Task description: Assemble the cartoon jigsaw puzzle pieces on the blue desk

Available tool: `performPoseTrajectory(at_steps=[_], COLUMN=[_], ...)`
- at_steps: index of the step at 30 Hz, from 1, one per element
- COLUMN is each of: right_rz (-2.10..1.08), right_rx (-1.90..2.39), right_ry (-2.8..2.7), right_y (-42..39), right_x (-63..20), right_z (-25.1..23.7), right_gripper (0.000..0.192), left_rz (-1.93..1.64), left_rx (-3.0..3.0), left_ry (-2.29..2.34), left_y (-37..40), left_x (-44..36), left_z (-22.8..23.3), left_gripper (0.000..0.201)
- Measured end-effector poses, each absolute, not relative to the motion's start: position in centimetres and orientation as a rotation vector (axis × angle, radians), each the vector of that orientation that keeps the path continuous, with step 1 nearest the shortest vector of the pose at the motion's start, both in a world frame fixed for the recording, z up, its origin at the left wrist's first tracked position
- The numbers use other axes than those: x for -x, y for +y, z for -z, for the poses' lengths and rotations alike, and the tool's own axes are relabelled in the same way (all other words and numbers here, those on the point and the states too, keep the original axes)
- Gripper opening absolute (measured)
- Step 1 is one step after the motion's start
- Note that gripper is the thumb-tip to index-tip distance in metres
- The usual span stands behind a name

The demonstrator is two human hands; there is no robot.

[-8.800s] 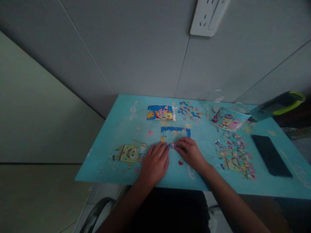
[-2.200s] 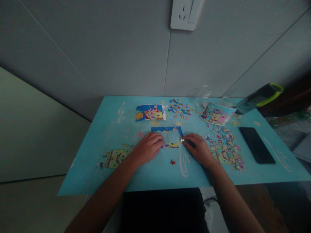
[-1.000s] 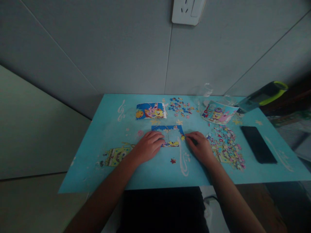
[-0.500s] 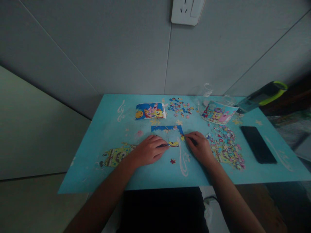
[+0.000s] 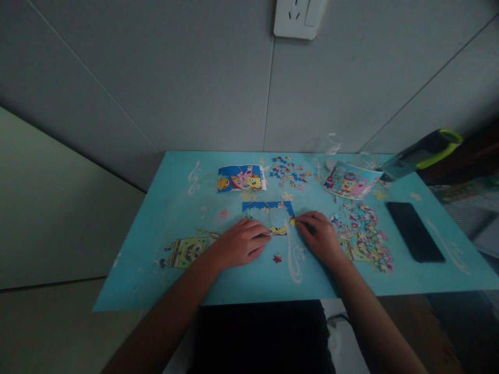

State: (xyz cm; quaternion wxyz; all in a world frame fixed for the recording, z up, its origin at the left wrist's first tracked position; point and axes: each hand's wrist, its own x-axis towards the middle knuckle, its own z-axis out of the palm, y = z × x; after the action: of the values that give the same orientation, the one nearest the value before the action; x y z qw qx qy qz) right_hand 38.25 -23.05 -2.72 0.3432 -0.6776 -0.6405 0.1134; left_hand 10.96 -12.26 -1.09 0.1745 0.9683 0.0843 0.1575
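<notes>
A partly joined jigsaw puzzle (image 5: 255,205) lies on the table in front of me, its blue border running along the top and down the right side. My left hand (image 5: 246,241) rests at its lower left with curled fingers, the tips at a short yellow and dark strip of joined pieces (image 5: 278,230). At the right border, my right hand (image 5: 318,235) pinches the edge by a small yellow jigsaw piece (image 5: 292,222). A loose dark red piece (image 5: 277,258) lies below the strip. My left hand hides the puzzle's lower left part.
Behind the puzzle lie a picture card (image 5: 241,178) and scattered blue pieces (image 5: 288,171). On the right are a second card (image 5: 351,181), a heap of colourful pieces (image 5: 364,234), a black phone (image 5: 415,232) and a dark bottle (image 5: 423,153). The table (image 5: 152,208) meets a grey wall.
Both hands stay almost in place at the puzzle. My right fingertips have shifted very slightly at the right border.
</notes>
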Motion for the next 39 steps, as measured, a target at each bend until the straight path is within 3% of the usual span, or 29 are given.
performPoseTrajectory(at_steps=[39], right_rz=[-0.291], right_rx=[1.738], right_ry=[-1.684], right_y=[-23.63], right_x=[-38.44], right_z=[2.63], right_gripper=[0.028], left_rz=[-0.421], left_rx=[-2.775], left_ry=[0.237], left_y=[-12.24], left_x=[-11.05], left_z=[0.93], left_gripper=[0.027])
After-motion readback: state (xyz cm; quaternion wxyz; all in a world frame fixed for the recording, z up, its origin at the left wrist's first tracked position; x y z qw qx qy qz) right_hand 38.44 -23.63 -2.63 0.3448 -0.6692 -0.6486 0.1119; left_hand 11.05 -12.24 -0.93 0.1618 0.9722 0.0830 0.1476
